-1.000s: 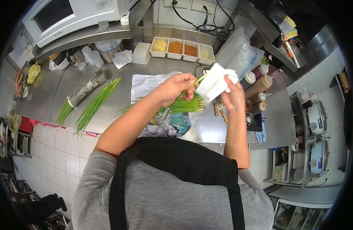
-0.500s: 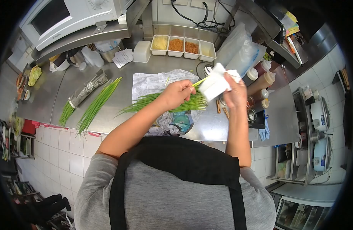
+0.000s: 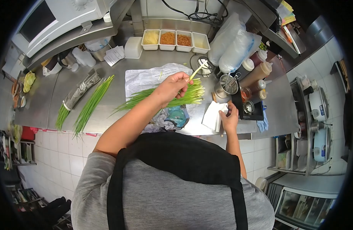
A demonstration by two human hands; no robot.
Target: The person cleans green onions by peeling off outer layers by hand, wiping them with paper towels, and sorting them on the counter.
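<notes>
My left hand is closed over the bunch of long green chives spread on newspaper. Between thumb and fingers it pinches a few chive stalks, whose pale ends point up to the right. My right hand grips the edge of a folded white paper towel, low at the counter's front right. A second loose bunch of chives lies at the left, beside a bunch wrapped in newspaper. Crumpled paper and a teal scrap sit near my body.
White tubs of chopped food line the back of the steel counter. A metal container with utensils, sauce bottles and a black tray stand on the right. Plastic bags rise behind them. A microwave is at upper left.
My right hand has moved down with the paper towel, away from the stalks, to the counter's front. My left hand still pinches the stalks, their pale ends now uncovered. The view has shifted slightly.
</notes>
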